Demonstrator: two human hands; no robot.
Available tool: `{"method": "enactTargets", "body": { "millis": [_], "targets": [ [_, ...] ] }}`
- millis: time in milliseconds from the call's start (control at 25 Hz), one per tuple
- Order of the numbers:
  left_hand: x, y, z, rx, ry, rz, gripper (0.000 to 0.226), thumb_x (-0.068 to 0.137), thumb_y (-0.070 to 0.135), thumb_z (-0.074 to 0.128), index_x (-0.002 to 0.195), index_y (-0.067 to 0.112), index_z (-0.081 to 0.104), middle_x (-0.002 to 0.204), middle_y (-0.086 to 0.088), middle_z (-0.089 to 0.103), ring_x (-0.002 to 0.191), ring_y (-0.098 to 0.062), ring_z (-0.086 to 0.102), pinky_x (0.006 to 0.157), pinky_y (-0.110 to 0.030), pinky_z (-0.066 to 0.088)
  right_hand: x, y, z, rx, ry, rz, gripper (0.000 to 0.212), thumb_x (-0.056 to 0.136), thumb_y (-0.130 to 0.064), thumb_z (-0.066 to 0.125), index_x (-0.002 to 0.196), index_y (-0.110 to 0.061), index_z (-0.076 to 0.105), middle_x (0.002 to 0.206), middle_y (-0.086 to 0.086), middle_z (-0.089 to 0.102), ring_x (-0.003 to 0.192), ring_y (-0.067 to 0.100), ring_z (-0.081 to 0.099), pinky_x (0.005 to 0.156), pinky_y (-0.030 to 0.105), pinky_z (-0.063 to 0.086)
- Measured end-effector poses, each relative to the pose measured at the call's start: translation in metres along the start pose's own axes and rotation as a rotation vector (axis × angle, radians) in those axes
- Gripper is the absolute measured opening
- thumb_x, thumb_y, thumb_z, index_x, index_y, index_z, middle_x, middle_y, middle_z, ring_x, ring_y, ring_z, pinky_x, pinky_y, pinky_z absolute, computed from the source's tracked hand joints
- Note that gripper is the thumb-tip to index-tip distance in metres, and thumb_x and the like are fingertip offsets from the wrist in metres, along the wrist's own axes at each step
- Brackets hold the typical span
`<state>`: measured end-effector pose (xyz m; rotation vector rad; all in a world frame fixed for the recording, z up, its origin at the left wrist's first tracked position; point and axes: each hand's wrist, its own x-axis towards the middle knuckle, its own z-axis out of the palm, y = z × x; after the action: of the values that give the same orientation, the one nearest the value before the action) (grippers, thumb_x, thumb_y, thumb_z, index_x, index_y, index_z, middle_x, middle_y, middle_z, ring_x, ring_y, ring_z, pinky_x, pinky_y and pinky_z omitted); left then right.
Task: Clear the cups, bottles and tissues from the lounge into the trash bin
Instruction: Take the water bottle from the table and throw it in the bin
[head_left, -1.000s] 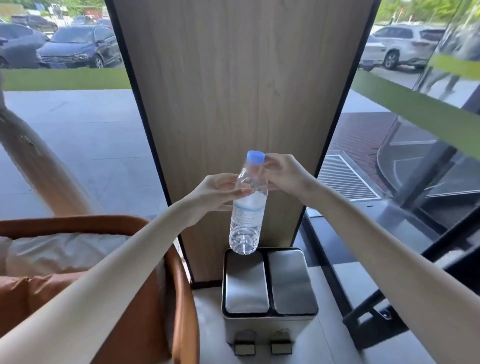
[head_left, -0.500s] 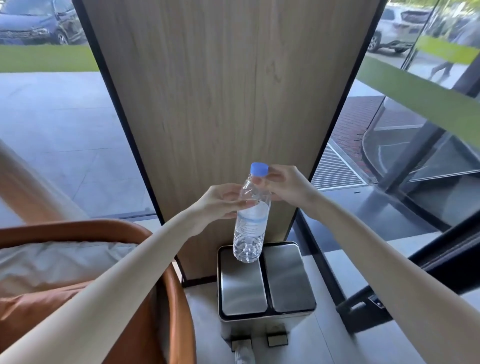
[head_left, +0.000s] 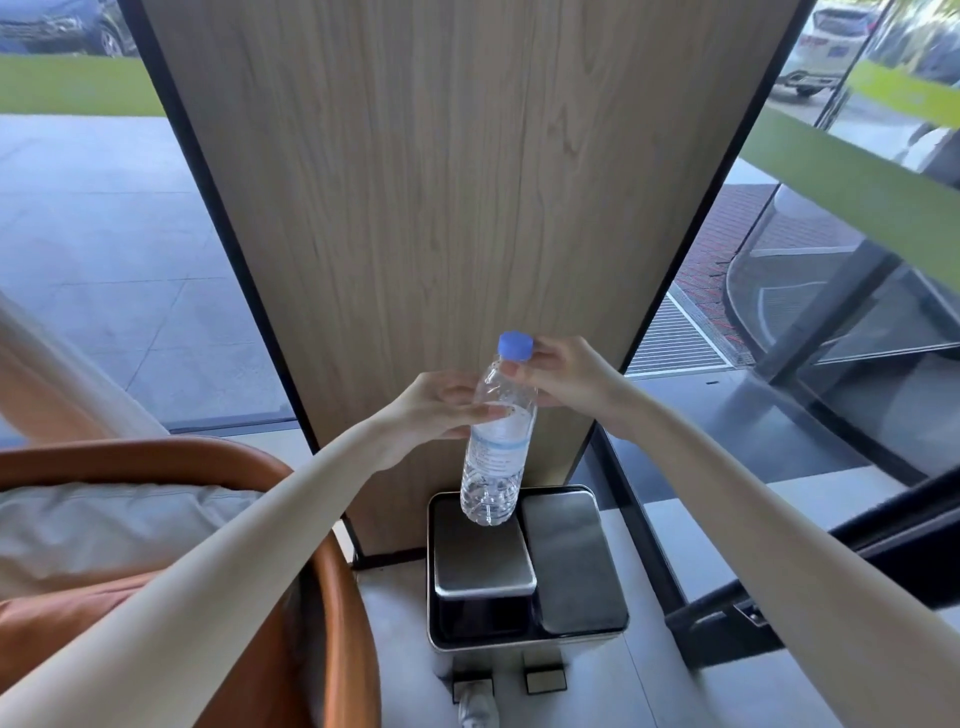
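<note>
A clear plastic water bottle (head_left: 496, 452) with a blue cap (head_left: 515, 345) hangs upright above the trash bin. My left hand (head_left: 441, 410) grips its upper body from the left. My right hand (head_left: 566, 376) pinches the neck just under the cap from the right. Below stands a steel two-compartment pedal trash bin (head_left: 576, 561). Its left lid (head_left: 480, 551) is lifted at the front, with a dark gap under it; the right lid lies flat. A shoe tip (head_left: 475, 706) rests on the left pedal.
A wood-panelled column (head_left: 457, 182) rises right behind the bin. An orange-brown armchair (head_left: 332, 597) with a grey cushion (head_left: 119, 525) stands at the left, close to the bin. Glass walls flank the column. A dark metal frame (head_left: 737, 618) stands at the right.
The bin's left lid has risen from flat to lifted at the front, with a shoe on the left pedal. The bottle and both hands have sunk a little lower in view, closer over the bin.
</note>
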<state>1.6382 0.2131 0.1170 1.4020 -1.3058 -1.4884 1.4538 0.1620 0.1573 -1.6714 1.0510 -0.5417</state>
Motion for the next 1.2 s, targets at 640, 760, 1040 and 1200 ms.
{"method": "enactTargets", "body": {
  "millis": [640,760,1040,1200],
  "targets": [
    [0.036,-0.094,0.012,0.016,0.013,-0.14,0.05,0.075,0.002,0.08,0.122,0.009,0.065,0.117,-0.003,0.072,0.112,-0.013,0.065,0.094,-0.016,0.05,0.02,0.111,0.035,-0.032,-0.101,0.13,0.034,0.076,-0.022,0.079,0.107,-0.021,0.067,0.107,-0.008,0.073,0.105,0.004,0.066,0.101,0.036,0.049],
    [0.047,-0.116,0.017,0.07,0.027,-0.148,0.052,0.074,0.005,0.081,0.123,0.011,0.066,0.119,-0.002,0.07,0.116,-0.01,0.062,0.103,-0.02,0.045,0.023,0.14,0.044,-0.059,-0.113,0.14,0.037,0.072,-0.023,0.081,0.106,-0.024,0.067,0.108,-0.011,0.071,0.107,0.003,0.064,0.102,0.037,0.049],
    [0.061,-0.142,0.017,0.046,0.018,-0.234,0.066,0.075,0.014,0.083,0.135,0.015,0.057,0.131,0.005,0.059,0.128,-0.008,0.051,0.108,-0.024,0.039,0.031,0.165,0.05,0.022,-0.091,0.234,0.047,0.08,-0.026,0.076,0.125,-0.028,0.062,0.128,-0.011,0.063,0.123,0.002,0.053,0.106,0.025,0.04],
    [0.067,-0.141,0.013,0.047,0.062,-0.246,0.051,0.077,0.019,0.081,0.124,0.021,0.064,0.125,0.004,0.062,0.125,-0.007,0.054,0.103,-0.022,0.042,0.034,0.169,0.046,0.029,-0.079,0.255,0.051,0.083,-0.03,0.073,0.132,-0.029,0.057,0.135,-0.009,0.057,0.127,0.003,0.049,0.105,0.023,0.037]
  ]
}}
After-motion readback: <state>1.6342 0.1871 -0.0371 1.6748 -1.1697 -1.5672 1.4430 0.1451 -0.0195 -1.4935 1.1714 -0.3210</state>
